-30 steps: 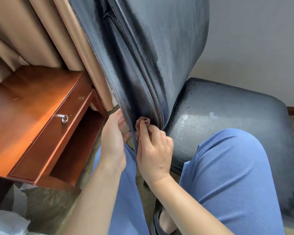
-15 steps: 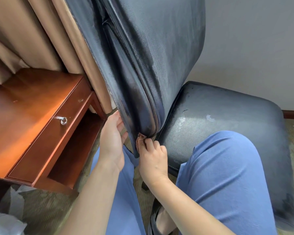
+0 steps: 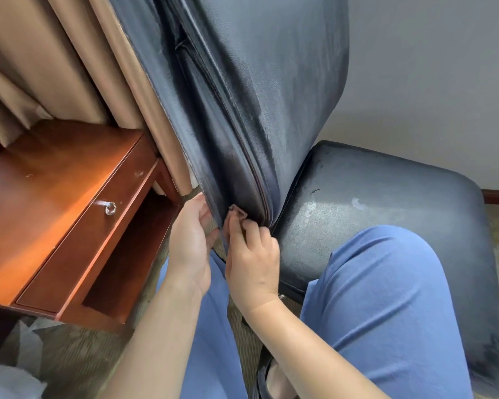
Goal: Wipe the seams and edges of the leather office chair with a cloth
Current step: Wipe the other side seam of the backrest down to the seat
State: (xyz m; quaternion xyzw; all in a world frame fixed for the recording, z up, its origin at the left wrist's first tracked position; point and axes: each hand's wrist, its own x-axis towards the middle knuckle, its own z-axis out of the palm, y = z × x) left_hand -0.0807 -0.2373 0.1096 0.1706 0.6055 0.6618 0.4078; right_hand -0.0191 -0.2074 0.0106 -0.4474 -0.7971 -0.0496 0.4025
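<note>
The dark leather chair backrest (image 3: 271, 82) rises in the middle of the view, its side seam running down to the lower corner. The worn seat (image 3: 372, 191) lies to the right. My right hand (image 3: 252, 260) pinches a small brownish cloth (image 3: 238, 212) and presses it against the seam at the backrest's bottom edge. My left hand (image 3: 189, 243) grips the rear edge of the backrest just left of the cloth, fingers curled behind the leather. Most of the cloth is hidden under my fingers.
A reddish wooden bedside table (image 3: 55, 203) with a ring-pull drawer (image 3: 110, 208) stands at the left, close to the chair. Beige curtains (image 3: 55, 59) hang behind it. My knees in blue trousers (image 3: 386, 298) are below the seat. White plastic (image 3: 9, 378) lies on the carpet at the bottom left.
My right hand slid the cloth down to the backrest's bottom corner, then back up a little along the seam. My left hand kept its hold on the edge.
</note>
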